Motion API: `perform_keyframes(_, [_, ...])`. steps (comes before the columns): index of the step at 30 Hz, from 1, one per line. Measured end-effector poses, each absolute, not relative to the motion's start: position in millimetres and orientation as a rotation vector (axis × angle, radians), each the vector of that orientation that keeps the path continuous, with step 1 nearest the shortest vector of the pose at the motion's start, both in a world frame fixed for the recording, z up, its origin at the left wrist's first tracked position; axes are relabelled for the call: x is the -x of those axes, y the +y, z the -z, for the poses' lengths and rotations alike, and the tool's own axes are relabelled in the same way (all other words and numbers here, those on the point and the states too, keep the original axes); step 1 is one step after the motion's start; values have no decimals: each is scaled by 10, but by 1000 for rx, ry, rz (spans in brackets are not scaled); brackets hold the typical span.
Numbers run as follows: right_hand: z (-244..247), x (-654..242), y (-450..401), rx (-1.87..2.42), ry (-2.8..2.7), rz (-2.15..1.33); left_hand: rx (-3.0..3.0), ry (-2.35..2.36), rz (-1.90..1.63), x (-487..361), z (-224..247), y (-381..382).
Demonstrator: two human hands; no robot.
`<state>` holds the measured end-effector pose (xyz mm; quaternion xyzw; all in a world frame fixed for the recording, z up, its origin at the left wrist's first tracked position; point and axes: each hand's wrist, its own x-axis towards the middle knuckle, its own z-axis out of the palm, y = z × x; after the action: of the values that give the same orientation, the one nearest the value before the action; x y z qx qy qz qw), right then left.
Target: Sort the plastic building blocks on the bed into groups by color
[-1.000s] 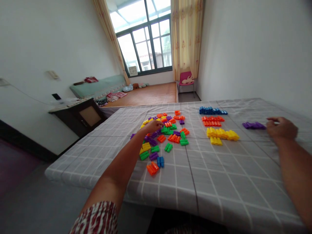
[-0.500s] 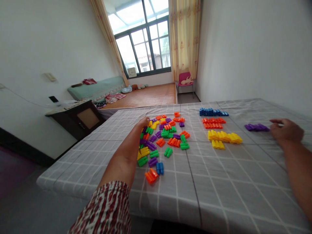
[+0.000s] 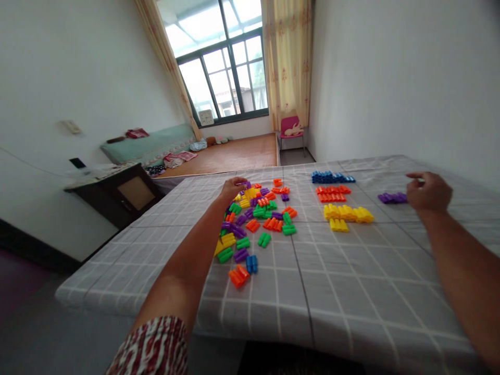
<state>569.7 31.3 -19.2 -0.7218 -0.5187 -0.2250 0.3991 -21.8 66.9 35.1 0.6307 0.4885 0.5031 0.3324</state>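
My left hand [image 3: 233,188] is at the far left edge of the mixed pile, its fingers closed on a purple tube-shaped toy block [image 3: 247,185] above a yellow block [image 3: 250,194]. Orange, green, purple and yellow blocks lie scattered around it. My right hand [image 3: 429,191] hovers just right of a row of purple blocks [image 3: 391,198]. Its fingers are bent, with a gap between thumb and forefinger and nothing visible in them. Left of that row are grouped blue blocks [image 3: 332,177], orange blocks [image 3: 333,194] and yellow blocks [image 3: 347,213].
All the blocks lie on a grey checked cloth [image 3: 351,291]. Close to the front edge are a blue block [image 3: 252,264] and orange blocks [image 3: 238,276]. Beyond stand a bed [image 3: 242,150], a dark cabinet [image 3: 117,192] and a pink chair [image 3: 291,127].
My left hand has come up at the pile's far side with a purple block in its fingers. The right hand has lifted slightly beside the purple row. The view has shifted a little.
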Motion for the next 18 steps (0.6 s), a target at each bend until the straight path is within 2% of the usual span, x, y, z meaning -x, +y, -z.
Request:
perform_keyframes(6, [-43,-5268,162,1717,-1529,561,-1534,1118,-1071,-102,-304,340])
perform_keyframes(11, [-138,-5103,105,1611,-1580,512,-1413,1019,-1085,-302,-407,135])
perform_keyframes(13, [-227,-4972,81,1514,-1613,370,-1420,983,-1082,-490,-454,81])
perform_keyframes(18, [-424,-4426,-38,1218,-1838,-296,-1365,896,-1147,-1266,-413,17])
